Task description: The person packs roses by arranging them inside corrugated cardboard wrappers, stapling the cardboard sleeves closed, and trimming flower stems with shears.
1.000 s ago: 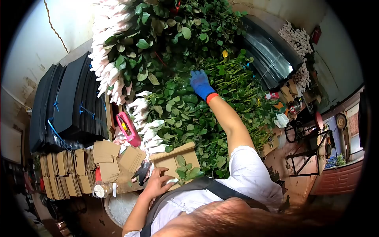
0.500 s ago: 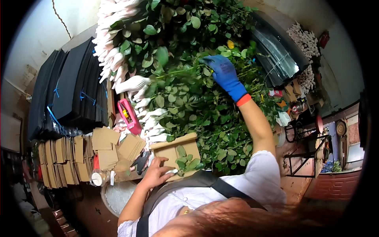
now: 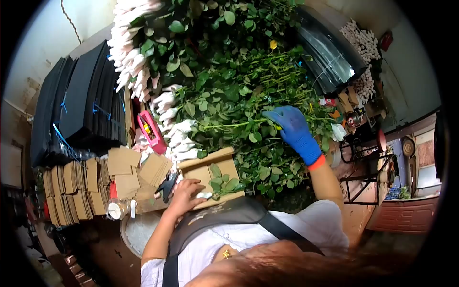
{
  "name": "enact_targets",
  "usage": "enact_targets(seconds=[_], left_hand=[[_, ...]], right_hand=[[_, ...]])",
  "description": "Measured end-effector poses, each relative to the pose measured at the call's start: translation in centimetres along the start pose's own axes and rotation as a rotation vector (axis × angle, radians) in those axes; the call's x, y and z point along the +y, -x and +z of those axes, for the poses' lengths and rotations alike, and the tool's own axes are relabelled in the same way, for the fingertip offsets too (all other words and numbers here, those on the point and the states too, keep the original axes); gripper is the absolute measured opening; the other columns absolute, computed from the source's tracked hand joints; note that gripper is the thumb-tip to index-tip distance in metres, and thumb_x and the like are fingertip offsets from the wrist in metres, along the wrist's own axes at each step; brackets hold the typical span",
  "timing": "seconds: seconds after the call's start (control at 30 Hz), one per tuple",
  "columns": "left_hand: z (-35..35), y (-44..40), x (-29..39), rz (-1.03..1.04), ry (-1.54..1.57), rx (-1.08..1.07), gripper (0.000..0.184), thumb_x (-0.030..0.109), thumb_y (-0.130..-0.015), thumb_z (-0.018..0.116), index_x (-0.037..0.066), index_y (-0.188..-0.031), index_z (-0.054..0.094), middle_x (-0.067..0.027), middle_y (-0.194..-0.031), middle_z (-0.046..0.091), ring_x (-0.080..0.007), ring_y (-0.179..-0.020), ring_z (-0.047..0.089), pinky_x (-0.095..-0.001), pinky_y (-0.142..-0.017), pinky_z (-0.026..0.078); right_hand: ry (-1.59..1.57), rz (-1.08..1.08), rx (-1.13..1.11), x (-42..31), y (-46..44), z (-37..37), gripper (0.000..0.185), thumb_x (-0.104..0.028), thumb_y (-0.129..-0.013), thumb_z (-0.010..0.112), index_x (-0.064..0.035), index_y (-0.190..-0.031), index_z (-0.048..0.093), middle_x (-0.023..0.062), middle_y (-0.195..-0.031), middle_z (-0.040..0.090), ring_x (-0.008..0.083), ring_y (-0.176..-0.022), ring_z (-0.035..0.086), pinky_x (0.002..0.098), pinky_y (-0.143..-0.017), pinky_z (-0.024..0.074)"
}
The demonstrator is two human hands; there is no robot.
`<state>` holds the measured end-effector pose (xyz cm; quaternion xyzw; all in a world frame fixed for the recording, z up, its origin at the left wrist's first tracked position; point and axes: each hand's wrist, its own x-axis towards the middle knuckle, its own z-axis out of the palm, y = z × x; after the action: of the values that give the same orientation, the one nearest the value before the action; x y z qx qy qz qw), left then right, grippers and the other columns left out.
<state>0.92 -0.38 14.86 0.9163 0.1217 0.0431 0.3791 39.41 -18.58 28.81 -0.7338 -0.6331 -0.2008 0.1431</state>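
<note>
My right hand [image 3: 290, 125], in a blue glove with an orange cuff, is closed around a green leafy stem [image 3: 239, 124] above the pile. That stem runs left towards flower heads in white net sleeves [image 3: 183, 131]. My bare left hand [image 3: 185, 195] lies at the left side of an open cardboard tray [image 3: 229, 157], its fingers bent over a white-sleeved flower [image 3: 204, 195]. Leaves [image 3: 224, 184] of this flower spread inside the tray. The grip under the left fingers is partly hidden.
Piled leafy stems [image 3: 224, 91] cover the table ahead. Black sheets [image 3: 88, 95] stand at left, above stacked cardboard pieces [image 3: 76, 186]. A pink holder [image 3: 151, 133] and a lidded jar [image 3: 117, 209] are nearby. Clear plastic sleeves [image 3: 330, 52] lie at upper right.
My right hand has come down and to the right, towards me, bringing the stem lower over the pile. My left hand stays at the tray, its fingers closer together.
</note>
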Motion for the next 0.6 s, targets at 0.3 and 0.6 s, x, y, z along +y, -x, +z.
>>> enact_targets(seconds=[0.3,0.6], left_hand=[[1.5,0.4,-0.8,-0.237,0.543,0.058,0.091,0.015,-0.073,0.09,0.011,-0.149,0.042,-0.0129,-0.131,0.056,-0.0215,-0.11,0.061,-0.0337,-0.089,0.055],[-0.6,-0.6,0.3,-0.136,0.391,-0.114,0.047,0.021,-0.083,0.082,0.009,-0.126,0.065,-0.0101,-0.116,0.056,-0.0228,-0.101,0.061,-0.0326,-0.085,0.052]], right_hand=[[-0.179,0.055,-0.788,-3.1,11.8,5.4,0.042,-0.024,-0.072,0.078,-0.0221,-0.112,0.069,0.0079,-0.095,0.068,0.0308,-0.09,0.065,0.0447,-0.075,0.0526],[-0.315,0.145,-0.136,9.6,-7.7,10.8,0.029,-0.02,-0.093,0.058,-0.0137,-0.121,0.066,0.0134,-0.111,0.069,0.0351,-0.097,0.066,0.0424,-0.086,0.0545]])
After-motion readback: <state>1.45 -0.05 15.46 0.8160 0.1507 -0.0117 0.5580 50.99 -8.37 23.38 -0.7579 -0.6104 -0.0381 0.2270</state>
